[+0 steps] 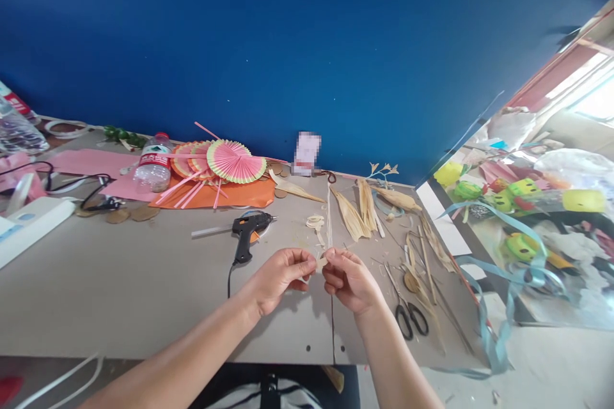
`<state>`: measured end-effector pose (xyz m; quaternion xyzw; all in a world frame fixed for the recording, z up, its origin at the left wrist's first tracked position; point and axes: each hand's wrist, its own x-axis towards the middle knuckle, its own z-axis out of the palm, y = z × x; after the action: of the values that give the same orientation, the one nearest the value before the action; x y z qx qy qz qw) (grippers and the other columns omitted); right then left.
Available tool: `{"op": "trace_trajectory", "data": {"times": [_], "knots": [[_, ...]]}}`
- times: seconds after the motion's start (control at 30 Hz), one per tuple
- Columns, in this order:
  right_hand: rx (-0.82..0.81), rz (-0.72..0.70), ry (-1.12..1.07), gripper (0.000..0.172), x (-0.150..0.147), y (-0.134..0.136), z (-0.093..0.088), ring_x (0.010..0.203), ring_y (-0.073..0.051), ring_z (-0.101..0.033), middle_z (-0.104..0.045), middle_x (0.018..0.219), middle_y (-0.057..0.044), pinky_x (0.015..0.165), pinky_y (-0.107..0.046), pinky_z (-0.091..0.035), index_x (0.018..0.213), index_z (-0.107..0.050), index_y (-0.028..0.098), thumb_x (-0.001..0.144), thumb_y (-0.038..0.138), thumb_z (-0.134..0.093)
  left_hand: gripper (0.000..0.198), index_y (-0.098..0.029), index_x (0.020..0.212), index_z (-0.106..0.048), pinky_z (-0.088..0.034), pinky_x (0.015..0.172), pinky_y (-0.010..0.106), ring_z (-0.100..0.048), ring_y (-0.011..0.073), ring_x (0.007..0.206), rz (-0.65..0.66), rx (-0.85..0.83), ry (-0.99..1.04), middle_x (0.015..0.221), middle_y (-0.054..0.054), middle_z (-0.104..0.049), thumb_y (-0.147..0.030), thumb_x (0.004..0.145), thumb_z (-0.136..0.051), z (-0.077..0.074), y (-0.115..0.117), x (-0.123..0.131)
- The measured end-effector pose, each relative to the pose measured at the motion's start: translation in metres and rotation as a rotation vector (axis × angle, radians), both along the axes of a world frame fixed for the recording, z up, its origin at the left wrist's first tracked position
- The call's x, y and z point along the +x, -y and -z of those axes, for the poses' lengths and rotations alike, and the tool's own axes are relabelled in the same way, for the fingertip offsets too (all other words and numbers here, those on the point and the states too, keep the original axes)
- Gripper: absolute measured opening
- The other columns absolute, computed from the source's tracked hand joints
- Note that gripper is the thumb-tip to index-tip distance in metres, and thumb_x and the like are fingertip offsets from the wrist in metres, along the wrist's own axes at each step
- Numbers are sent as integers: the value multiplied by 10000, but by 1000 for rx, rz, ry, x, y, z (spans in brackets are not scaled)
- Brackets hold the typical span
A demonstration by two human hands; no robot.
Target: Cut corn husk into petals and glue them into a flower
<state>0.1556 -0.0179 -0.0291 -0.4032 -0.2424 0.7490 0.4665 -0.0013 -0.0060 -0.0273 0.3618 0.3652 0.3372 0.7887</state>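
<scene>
One small pale piece [321,263] is pinched by the fingers [306,268] of our left hand [288,276] and right hand [352,278], between them, above the surface [158,287]; we judge its long axis crosswise, neither hand nearer.

Small pale strip [321,263], possibly husk.

Gray bench [144,307], seam [332,332] running front to back. Left of seam: white power strip [36,223], pink sheets [91,162], flat brown discs [144,212], orange sheet [249,195] toward the back, black glue gun [244,233] with nozzle pointing right, curled pale strips [315,222]. Right of seam: dried husks [367,208] near the back, black-handled scissors [407,307] nearer the front, thin sticks [428,262] beside them.
</scene>
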Motion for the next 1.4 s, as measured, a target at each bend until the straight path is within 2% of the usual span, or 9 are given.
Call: {"op": "trace_trajectory", "data": {"times": [0.17,0.3,0.5,0.77,0.87,0.97,1.07,1.17,1.4], "knots": [[12,117,3,235,18,8,1,360,-8,-260,-438,587,69,335,-152,-268,626,-521,149,669,334,-659,190,-145,621,-568,-447,528,193,-454,76,566,-22,-132,94,609,-16,-483,-287,619,-695,4,3,-2],[31,65,53,252,11,19,-1,371,-23,-287,-436,600,68,328,-155,-260,785,-556,184,680,397,-642,186,-149,635,-579,-439,529,185,-461,78,578,-37,-124,90,614,-16,-499,-281,606,-705,5,5,3],[26,37,47,251,-4,16,2,331,-13,-218,-352,435,101,332,-150,-231,619,-496,167,638,327,-689,193,-146,633,-583,-418,540,187,-473,78,567,-35,-47,23,616,-16,-518,-301,611,-696,3,9,11],[-61,92,-29,264,-3,10,9,323,-16,-202,-350,452,101,333,-166,-216,569,-457,170,612,306,-679,171,-155,632,-569,-415,550,184,-467,82,565,16,-39,70,593,-19,-490,-293,644,-669,5,13,8],[85,257,299,250,21,20,7,354,-39,-248,-353,480,88,366,-184,-243,604,-492,181,652,381,-635,174,-159,632,-564,-430,562,191,-473,87,581,-18,-57,74,603,-14,-491,-295,640,-673,5,13,5],[232,264,1076,257,62,41,6,449,-110,-404,-454,504,31,435,-226,-300,656,-567,187,688,441,-571,189,-159,619,-560,-431,557,192,-480,88,585,-80,-72,64,620,-8,-508,-304,630,-681,4,11,2],[52,185,1743,235,100,65,10,592,-168,-525,-597,675,-7,504,-250,-340,724,-577,233,709,456,-503,207,-152,614,-558,-428,553,193,-476,83,575,-119,-79,74,630,0,-524,-324,643,-669,5,9,1],[-82,57,1967,225,118,85,20,678,-195,-574,-621,754,-23,548,-267,-375,730,-543,228,730,435,-452,207,-153,639,-560,-436,559,202,-481,84,575,-153,-95,95,639,5,-534,-334,656,-658,6,8,4],[-127,4,2000,193,127,98,36,754,-203,-601,-637,832,-45,597,-277,-401,818,-518,217,726,378,-462,183,-162,686,-557,-439,564,200,-497,85,603,-179,-79,70,670,1,-543,-324,676,-642,10,9,9]]}}
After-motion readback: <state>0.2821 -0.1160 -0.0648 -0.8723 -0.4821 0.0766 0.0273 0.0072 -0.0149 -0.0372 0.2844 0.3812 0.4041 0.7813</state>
